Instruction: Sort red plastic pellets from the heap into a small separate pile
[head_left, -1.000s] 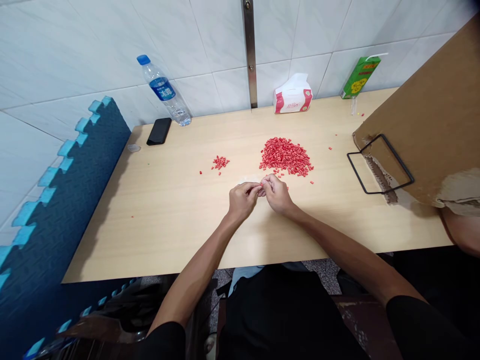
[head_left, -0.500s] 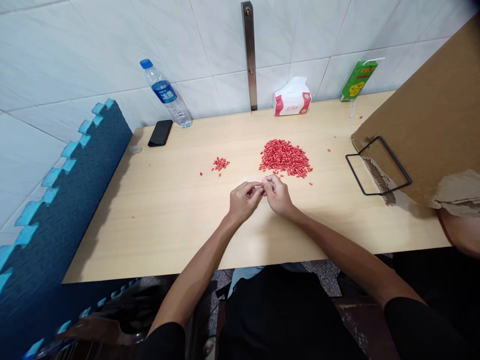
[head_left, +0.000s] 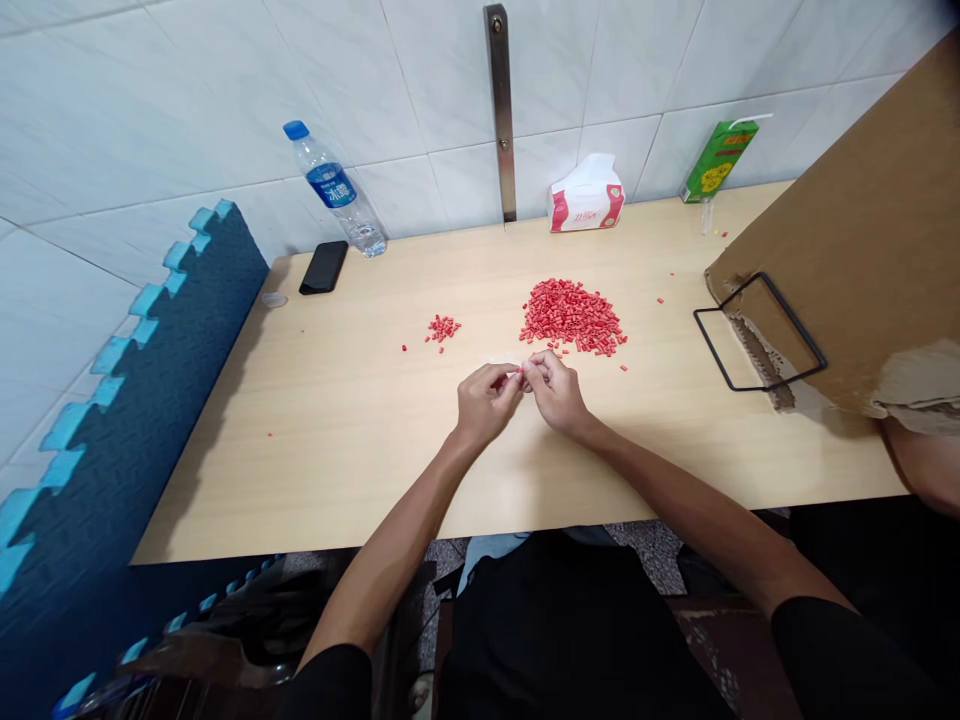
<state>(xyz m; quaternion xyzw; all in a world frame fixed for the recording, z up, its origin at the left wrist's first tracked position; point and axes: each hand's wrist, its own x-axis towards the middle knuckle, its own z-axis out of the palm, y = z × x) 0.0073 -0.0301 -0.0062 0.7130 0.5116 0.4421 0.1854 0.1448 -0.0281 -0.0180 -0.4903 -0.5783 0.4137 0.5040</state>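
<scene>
My left hand (head_left: 486, 400) and my right hand (head_left: 553, 388) meet at the fingertips over the wooden table (head_left: 360, 440). Between them is a small red piece (head_left: 520, 371), pinched by the fingers of both hands and partly covered by them. Just beyond my right hand lies a large pile of small red pieces (head_left: 574, 315). A smaller pile of red pieces (head_left: 444, 328) lies beyond my left hand, with a single red piece (head_left: 404, 348) to its left.
Along the wall stand a water bottle (head_left: 335, 190), a tissue pack (head_left: 586, 198) and a green drink carton (head_left: 720, 160). A black phone (head_left: 324, 267) lies back left. Cardboard (head_left: 847, 250) with a black wire frame (head_left: 705, 345) stands right; blue foam (head_left: 180, 330) borders the left.
The whole view has shifted slightly. Both hands remain together at the fingertips, and the red piece between them shows slightly further left. The piles look the same.
</scene>
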